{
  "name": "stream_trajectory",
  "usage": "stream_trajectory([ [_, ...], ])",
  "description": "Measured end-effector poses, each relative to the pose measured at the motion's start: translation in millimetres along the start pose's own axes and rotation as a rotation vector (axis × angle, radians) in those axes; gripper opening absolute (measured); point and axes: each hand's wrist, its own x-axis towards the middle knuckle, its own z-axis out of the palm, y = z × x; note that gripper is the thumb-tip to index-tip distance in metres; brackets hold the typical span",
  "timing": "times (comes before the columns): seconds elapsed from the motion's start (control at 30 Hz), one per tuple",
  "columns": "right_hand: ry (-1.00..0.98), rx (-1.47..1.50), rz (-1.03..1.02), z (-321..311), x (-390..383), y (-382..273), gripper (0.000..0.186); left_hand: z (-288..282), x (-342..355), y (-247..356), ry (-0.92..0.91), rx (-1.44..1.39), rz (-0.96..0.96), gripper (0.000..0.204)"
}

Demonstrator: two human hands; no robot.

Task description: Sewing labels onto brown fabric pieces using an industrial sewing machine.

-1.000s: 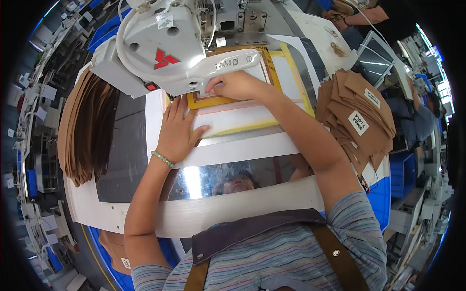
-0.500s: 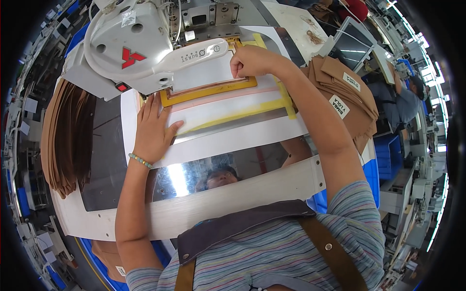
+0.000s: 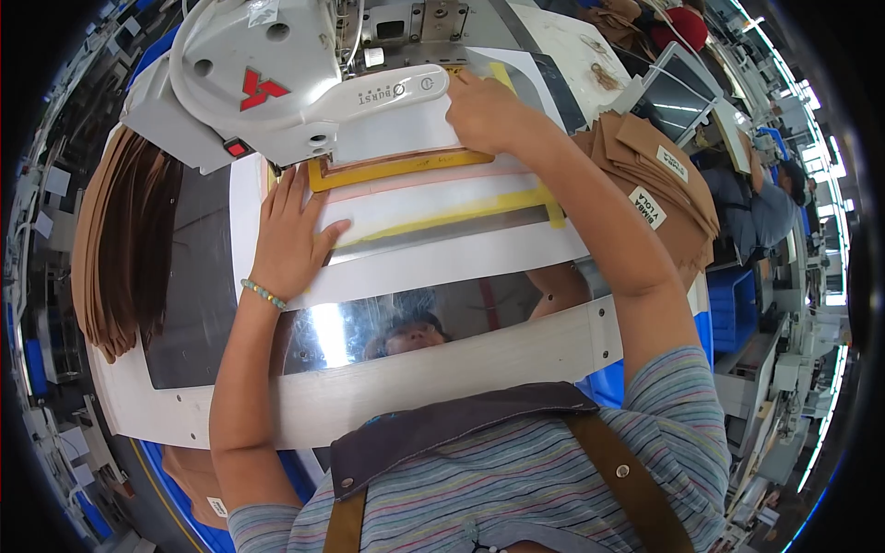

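Observation:
A yellow rectangular frame (image 3: pixel 406 171) lies on a white sheet (image 3: pixel 442 276) marked with yellow tape (image 3: pixel 442 219), under the head of a white sewing machine (image 3: pixel 290 69). My left hand (image 3: pixel 290 235) rests flat on the sheet, fingers spread, with its fingertips beside the frame's near left corner. At the frame's right side, my right hand (image 3: pixel 493 115) is closed, its fingers curled down over the edge. Those fingertips are mostly hidden, so what they hold cannot be made out. The machine's rounded white arm (image 3: pixel 387 97) covers part of the frame.
Folded brown pieces are stacked at the left (image 3: pixel 115 249). More brown pieces with white labels (image 3: pixel 636 175) lie at the right. A shiny metal plate (image 3: pixel 433 323) borders the table's near edge. Behind the right stack stand a tablet-like screen (image 3: pixel 678 92) and a blue bin (image 3: pixel 733 309).
My right hand has shifted slightly along the frame's right side, and its fingers point down less plainly. My left hand stays flat at the same corner. The whole view has tilted a little.

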Motion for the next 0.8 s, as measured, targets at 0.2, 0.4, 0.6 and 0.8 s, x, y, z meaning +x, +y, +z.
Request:
stream_trajectory([
  [0.2,0.181,0.635,0.124,-24.1,22.7,-24.3,0.021,3.1,-4.9,-3.5,-0.005,-0.007,-0.022,0.067],
  [0.4,0.007,1.395,-0.04,-17.3,58.3,-88.9,0.028,3.7,-0.3,-0.6,0.034,-0.039,-0.023,0.066],
  [0.6,0.168,1.115,-0.01,0.7,43.3,-95.0,0.025,-5.5,-5.5,-3.5,0.035,-0.059,0.01,0.068],
  [0.8,0.542,0.983,-0.011,4.4,-23.0,-59.4,0.027,-108.9,-29.5,-109.0,0.203,0.163,-0.221,0.043],
])
